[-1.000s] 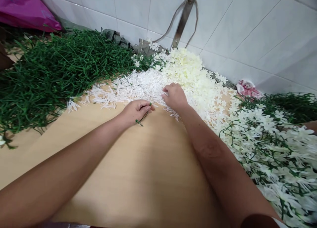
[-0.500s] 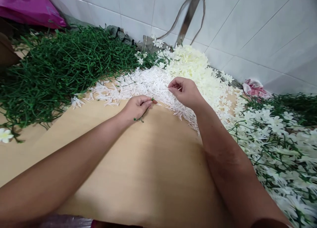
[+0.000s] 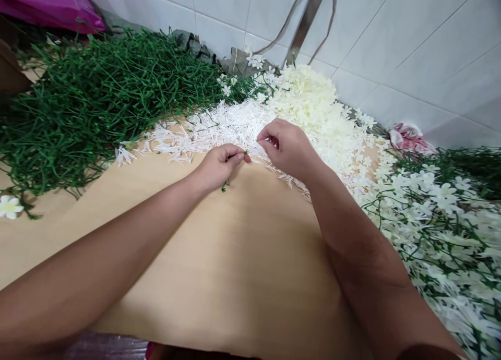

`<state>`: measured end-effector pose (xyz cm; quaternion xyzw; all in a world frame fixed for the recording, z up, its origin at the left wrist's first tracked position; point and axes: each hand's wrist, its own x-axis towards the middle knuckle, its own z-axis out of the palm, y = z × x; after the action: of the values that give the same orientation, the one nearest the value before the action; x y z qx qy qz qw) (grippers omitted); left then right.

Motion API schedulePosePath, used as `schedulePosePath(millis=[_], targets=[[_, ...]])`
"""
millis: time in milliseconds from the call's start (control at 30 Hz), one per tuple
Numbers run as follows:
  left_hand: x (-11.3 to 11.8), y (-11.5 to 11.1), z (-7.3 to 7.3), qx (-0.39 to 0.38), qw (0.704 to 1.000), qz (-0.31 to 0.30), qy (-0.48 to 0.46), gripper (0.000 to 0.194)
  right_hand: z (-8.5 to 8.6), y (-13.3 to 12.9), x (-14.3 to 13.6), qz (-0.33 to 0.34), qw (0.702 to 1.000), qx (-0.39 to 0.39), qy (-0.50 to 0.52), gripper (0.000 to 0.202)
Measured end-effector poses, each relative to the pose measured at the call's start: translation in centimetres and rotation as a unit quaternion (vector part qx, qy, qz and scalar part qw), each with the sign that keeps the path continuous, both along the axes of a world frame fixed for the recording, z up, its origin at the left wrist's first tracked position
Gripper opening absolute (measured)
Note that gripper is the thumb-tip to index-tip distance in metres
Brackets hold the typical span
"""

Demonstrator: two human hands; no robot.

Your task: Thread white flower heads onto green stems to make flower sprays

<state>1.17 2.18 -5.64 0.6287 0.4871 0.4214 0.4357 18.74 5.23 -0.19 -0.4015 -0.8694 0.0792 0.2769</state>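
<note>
A small green stem (image 3: 224, 187) is pinched in my left hand (image 3: 219, 165), its tip poking out between thumb and forefinger and its lower end hanging below the palm. My right hand (image 3: 287, 146) is closed in a pinch just to the right, over the edge of a pile of thin white stamen-like pieces (image 3: 230, 122); what its fingertips hold is too small to name. The two hands are apart. Behind my right hand lies a heap of cream-white flower heads (image 3: 309, 96). A large tangle of green stems (image 3: 117, 88) fills the left back.
Brown cardboard (image 3: 203, 266) covers the work surface. Flowers on stems (image 3: 442, 229) are heaped at the right. One white flower (image 3: 10, 207) lies far left. A pink bag (image 3: 55, 5), a metal bar (image 3: 307, 23) and a crumpled pink-and-white cloth (image 3: 409, 139) are by the tiled wall.
My right hand has moved slightly left, closer to my left hand. The green stem has turned in my left hand and less of it shows below. The view has shifted a little.
</note>
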Motion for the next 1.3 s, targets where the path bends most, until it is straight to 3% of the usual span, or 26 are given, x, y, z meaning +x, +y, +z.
schedulePosePath(millis=[100,200,267,400,500,633,700,833,967,1133,1300], targets=[[0.0,0.1,-0.2,0.016,0.999,-0.011,0.026,0.023,0.3,1.7,2.8,-0.078,0.996,0.024,0.033,0.009],[0.1,0.2,-0.5,0.019,0.999,-0.033,0.036,0.025,0.4,3.3,5.8,-0.180,0.982,0.009,0.059,0.008],[0.1,0.1,-0.5,0.009,0.998,-0.045,0.038,0.026,0.2,3.9,6.9,-0.210,0.975,-0.008,0.071,0.008],[0.1,-0.3,-0.3,-0.019,0.996,-0.068,0.061,0.027,-0.8,4.0,6.2,-0.200,0.978,-0.037,0.054,0.006],[0.0,-0.6,0.0,-0.011,0.991,-0.090,0.097,0.029,-1.9,4.2,5.1,-0.201,0.979,-0.012,0.019,0.005],[0.0,-0.6,0.3,0.079,0.976,-0.135,0.150,0.030,-3.4,4.9,5.1,-0.205,0.978,0.025,-0.003,0.010],[0.0,-0.5,0.3,0.129,0.972,-0.121,0.151,0.032,-3.7,5.2,5.3,-0.205,0.978,0.043,0.006,0.012],[0.1,-0.2,0.0,0.170,0.979,-0.018,0.115,0.028,-2.9,4.7,4.9,-0.178,0.978,0.066,0.085,0.009],[0.1,-0.1,-0.2,0.161,0.983,0.071,0.058,0.025,-1.8,2.9,2.6,-0.082,0.988,0.002,0.135,0.005],[0.2,0.0,-0.3,0.098,0.993,0.057,-0.041,0.029,-1.5,0.6,-0.3,0.015,0.992,-0.037,0.116,0.005],[0.4,0.0,-0.3,0.044,0.992,0.056,-0.107,0.030,-1.6,-0.7,-1.5,0.033,0.997,-0.002,0.064,0.008]])
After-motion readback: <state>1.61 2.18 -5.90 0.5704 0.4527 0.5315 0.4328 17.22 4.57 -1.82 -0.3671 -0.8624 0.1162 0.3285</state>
